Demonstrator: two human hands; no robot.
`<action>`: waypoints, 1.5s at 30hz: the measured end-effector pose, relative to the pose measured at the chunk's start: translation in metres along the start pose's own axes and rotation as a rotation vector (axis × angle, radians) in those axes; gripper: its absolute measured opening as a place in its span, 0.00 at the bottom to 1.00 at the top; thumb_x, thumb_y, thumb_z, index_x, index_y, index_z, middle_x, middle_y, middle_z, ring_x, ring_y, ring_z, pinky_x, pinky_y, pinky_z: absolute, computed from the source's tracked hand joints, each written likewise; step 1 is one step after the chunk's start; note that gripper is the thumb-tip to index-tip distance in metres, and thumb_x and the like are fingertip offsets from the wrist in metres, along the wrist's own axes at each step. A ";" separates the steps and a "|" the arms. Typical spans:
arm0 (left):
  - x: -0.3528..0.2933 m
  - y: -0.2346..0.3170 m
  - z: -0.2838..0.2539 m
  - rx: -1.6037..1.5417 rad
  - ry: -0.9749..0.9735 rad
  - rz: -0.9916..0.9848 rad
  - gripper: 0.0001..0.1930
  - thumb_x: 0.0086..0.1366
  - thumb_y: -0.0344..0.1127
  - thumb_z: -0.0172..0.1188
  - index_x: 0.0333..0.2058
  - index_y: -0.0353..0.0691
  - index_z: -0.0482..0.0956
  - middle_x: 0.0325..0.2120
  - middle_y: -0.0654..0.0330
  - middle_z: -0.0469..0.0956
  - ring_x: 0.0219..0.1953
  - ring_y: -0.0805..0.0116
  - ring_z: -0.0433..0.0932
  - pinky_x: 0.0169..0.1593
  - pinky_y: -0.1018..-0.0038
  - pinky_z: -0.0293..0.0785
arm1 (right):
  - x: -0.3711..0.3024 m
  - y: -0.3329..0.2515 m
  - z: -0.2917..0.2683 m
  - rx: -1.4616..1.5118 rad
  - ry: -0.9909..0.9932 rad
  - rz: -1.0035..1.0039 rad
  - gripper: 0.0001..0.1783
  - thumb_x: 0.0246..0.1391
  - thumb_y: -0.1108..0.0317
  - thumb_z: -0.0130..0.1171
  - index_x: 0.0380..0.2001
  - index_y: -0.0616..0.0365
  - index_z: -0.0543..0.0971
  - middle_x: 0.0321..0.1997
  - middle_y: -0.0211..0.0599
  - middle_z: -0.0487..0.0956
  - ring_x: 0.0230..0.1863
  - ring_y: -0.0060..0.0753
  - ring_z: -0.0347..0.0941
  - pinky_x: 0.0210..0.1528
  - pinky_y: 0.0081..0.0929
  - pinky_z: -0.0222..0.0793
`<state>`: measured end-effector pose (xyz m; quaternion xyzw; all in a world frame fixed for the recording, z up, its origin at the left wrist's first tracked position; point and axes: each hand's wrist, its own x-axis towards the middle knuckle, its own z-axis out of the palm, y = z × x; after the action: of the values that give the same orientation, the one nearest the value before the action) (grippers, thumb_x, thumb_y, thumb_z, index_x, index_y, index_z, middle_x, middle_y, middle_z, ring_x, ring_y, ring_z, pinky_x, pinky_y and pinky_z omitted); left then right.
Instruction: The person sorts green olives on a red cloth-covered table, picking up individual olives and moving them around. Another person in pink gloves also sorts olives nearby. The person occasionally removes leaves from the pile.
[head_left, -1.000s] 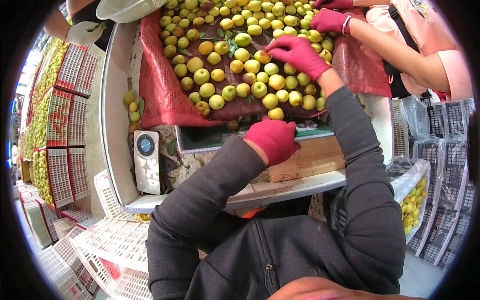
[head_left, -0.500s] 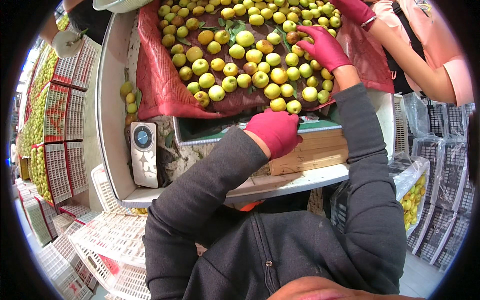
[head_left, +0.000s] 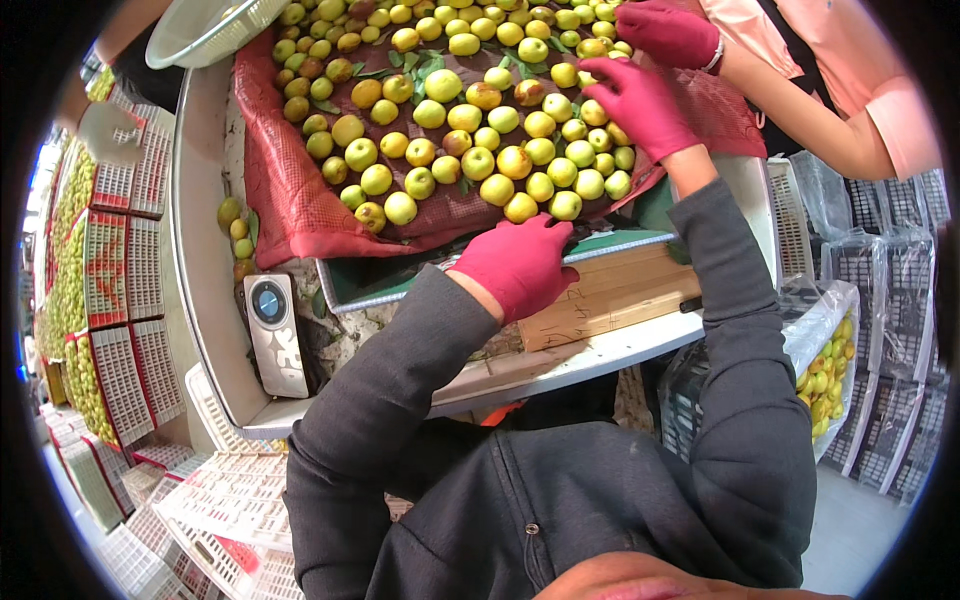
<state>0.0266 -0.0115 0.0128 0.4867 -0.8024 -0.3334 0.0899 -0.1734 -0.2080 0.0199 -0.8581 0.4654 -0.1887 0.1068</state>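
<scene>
Small round yellow-green fruits, jujube-like [head_left: 478, 162], some with brown patches, lie spread over a red mesh cloth [head_left: 300, 205]. My left hand [head_left: 515, 265], in a dark pink glove, hovers at the cloth's near edge. Its fingers bend down close to the nearest fruits, thumb apart; no fruit shows in it, though the fingertips are partly hidden. Over the right side of the pile reaches my right hand [head_left: 645, 105], gloved alike, fingers and thumb apart and nothing visibly held. Beyond it is another person's gloved hand [head_left: 668, 35], its fingers partly hidden.
A pale-rimmed bin [head_left: 190, 235] holds the cloth, a green tray [head_left: 345, 280] and a wooden block [head_left: 610, 290]. A phone [head_left: 277, 335] lies at its left, below loose fruits. A white basket [head_left: 215, 35] is top left. Crates [head_left: 130, 375] stack left; black crates [head_left: 875, 275] stand right.
The view has shifted, so the bin and fruits sit further left. My left hand has loosened from a closer curl, thumb now apart. The other person's hand has come down nearer my right hand.
</scene>
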 end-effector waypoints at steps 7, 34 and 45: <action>-0.001 0.001 -0.002 -0.009 -0.017 -0.008 0.29 0.66 0.49 0.66 0.60 0.38 0.74 0.48 0.44 0.80 0.45 0.42 0.83 0.48 0.53 0.80 | -0.021 -0.024 0.008 -0.164 -0.178 -0.071 0.31 0.57 0.62 0.70 0.62 0.56 0.75 0.60 0.53 0.73 0.59 0.58 0.74 0.60 0.46 0.74; 0.001 0.002 0.000 0.083 -0.033 -0.054 0.28 0.65 0.51 0.65 0.59 0.44 0.76 0.52 0.47 0.78 0.50 0.39 0.78 0.54 0.51 0.78 | 0.085 -0.002 0.042 0.034 0.238 -0.311 0.32 0.58 0.51 0.71 0.61 0.54 0.78 0.66 0.52 0.76 0.68 0.53 0.70 0.69 0.45 0.65; 0.004 0.000 0.005 0.068 -0.028 -0.061 0.27 0.65 0.52 0.65 0.58 0.44 0.78 0.46 0.48 0.82 0.47 0.40 0.80 0.52 0.52 0.79 | 0.047 -0.075 0.085 -0.222 0.136 -0.478 0.28 0.59 0.46 0.67 0.53 0.55 0.82 0.58 0.44 0.80 0.59 0.51 0.74 0.63 0.43 0.69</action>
<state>0.0224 -0.0130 0.0078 0.5092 -0.7992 -0.3152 0.0519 -0.0572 -0.2055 -0.0192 -0.9355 0.2735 -0.2136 -0.0670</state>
